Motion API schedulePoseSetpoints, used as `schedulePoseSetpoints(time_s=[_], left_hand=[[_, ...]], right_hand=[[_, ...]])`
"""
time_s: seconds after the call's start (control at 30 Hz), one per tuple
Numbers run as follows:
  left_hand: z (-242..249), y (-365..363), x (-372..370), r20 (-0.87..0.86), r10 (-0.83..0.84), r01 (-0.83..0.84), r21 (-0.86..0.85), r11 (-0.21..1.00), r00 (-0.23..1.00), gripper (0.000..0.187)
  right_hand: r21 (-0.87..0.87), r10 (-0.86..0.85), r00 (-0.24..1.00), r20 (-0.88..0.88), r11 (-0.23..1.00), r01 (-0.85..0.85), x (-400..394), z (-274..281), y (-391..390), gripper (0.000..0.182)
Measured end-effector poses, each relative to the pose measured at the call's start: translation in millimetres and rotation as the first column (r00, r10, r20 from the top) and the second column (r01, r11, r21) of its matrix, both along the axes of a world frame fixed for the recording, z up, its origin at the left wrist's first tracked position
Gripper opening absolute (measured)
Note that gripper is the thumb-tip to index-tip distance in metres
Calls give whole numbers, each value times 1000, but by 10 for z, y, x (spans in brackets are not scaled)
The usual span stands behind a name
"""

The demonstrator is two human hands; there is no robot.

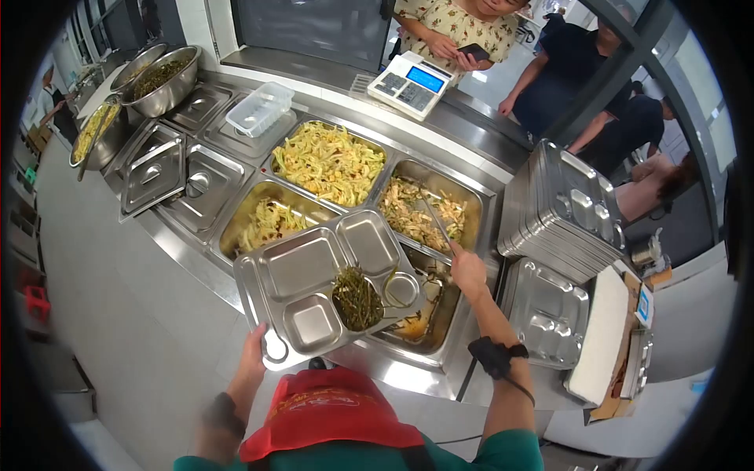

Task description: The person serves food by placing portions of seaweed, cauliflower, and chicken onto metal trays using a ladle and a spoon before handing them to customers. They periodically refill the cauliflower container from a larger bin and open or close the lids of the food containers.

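Observation:
My left hand [255,353] grips the lower left corner of a steel compartment tray [302,263], held tilted over the food pans. Dark green strands of food [357,300] fill one of its lower compartments; its larger compartments are bare. My right hand [469,273] is closed on the handle of a metal serving utensil [437,218], whose far end rests in a pan of mixed shredded food [408,206]. Behind the tray stands a pan of yellow-green cabbage [326,161]. Partly hidden by the tray are another cabbage pan [271,222] and a pan with little food and some liquid [428,326].
A tall stack of steel trays [550,212] stands right, with more trays [546,314] before it. Lidded pans [206,184], a plastic box [259,110] and steel bowls [165,78] are left. Beyond a scale [410,85] stand people, one holding a phone.

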State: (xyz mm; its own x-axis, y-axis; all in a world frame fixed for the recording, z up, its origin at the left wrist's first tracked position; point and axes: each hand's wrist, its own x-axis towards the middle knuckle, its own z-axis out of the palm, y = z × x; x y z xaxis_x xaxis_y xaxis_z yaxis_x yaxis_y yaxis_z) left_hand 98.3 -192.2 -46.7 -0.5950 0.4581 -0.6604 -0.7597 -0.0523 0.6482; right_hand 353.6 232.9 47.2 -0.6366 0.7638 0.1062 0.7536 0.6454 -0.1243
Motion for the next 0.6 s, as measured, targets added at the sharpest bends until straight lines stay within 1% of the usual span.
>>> schedulePoseSetpoints(time_s=[0.07,0.1,0.13,0.2,0.23,0.27,0.3,0.33,0.37,0.4,0.43,0.47,0.5,0.57,0.6], left_hand=[[228,213,160,-31,-13,14,22,1000,999,28],[95,182,173,-98,-35,33,-15,999,995,31],[-131,77,149,-164,-58,50,-55,997,985,33],[287,138,193,-16,47,-46,2,999,999,28],[425,70,201,-23,23,-23,11,1000,999,29],[508,5,207,-29,0,0,20,1000,1000,29],[533,-48,213,-36,-23,24,28,999,999,29],[461,-140,187,-29,-38,39,34,999,999,28],[389,-182,190,-36,-19,19,-1,1000,999,28],[376,-201,193,-46,1,-3,-39,999,999,28],[368,-201,197,-56,21,-25,-76,997,998,28],[350,-188,207,-57,42,-46,-78,996,998,27],[342,-160,225,-58,63,-67,-79,995,996,27],[365,-148,265,-58,99,-105,-97,990,993,27],[404,-147,288,-57,115,-121,-114,986,992,27]], right_hand=[[-41,27,986,163,999,-21,51,264,213,42],[-62,43,969,243,998,-29,81,409,231,44],[-102,113,967,230,991,-91,208,472,185,45],[-161,184,956,226,975,-150,461,734,-69,46],[-191,220,950,223,965,-179,573,780,-161,47],[-160,286,956,63,949,-273,715,690,-143,46],[-113,349,932,-97,926,-359,883,560,-70,46],[-53,408,878,-251,900,-434,966,530,-39,46],[-369,107,947,-304,903,-221,1038,514,18,45],[-656,-201,946,-254,754,-16,1033,585,79,44],[-865,-467,878,-106,479,151,996,685,128,43],[-942,-541,835,-96,320,99,948,803,163,44],[-975,-556,828,-65,212,66,908,777,201,44],[-1000,-575,818,4,-9,-1,834,677,249,44],[-989,-594,805,-6,-115,-92,752,593,222,42]])
